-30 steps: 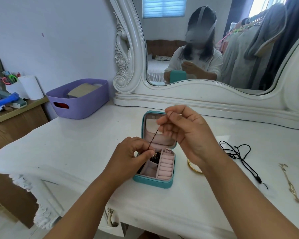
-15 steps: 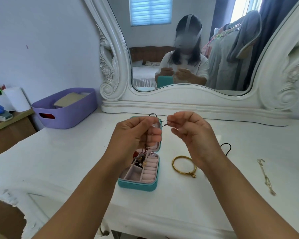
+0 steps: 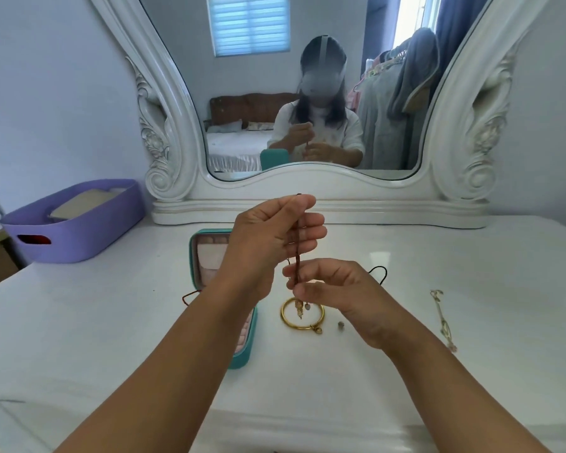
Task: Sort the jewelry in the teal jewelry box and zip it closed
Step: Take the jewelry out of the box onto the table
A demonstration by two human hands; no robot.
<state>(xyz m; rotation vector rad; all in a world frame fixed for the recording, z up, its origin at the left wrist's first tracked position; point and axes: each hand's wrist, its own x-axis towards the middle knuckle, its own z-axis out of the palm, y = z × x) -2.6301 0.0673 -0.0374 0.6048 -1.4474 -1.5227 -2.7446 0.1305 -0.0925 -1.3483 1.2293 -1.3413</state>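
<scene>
That dark red cord necklace (image 3: 297, 253) looks light, floppy and tangle-prone, so pinching near both ends seems best. Left hand (image 3: 275, 237) pinches its top, right hand (image 3: 334, 292) its lower part, above the gold bangle (image 3: 303, 313) beside the teal box (image 3: 242, 351). Half a second ago it stretched sideways; now it hangs vertical.

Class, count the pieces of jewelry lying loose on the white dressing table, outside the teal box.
4: a gold bangle beside the box, a small silver bead right of it, a pale chain far right, a black cord partly behind the right hand. More may be hidden.
</scene>
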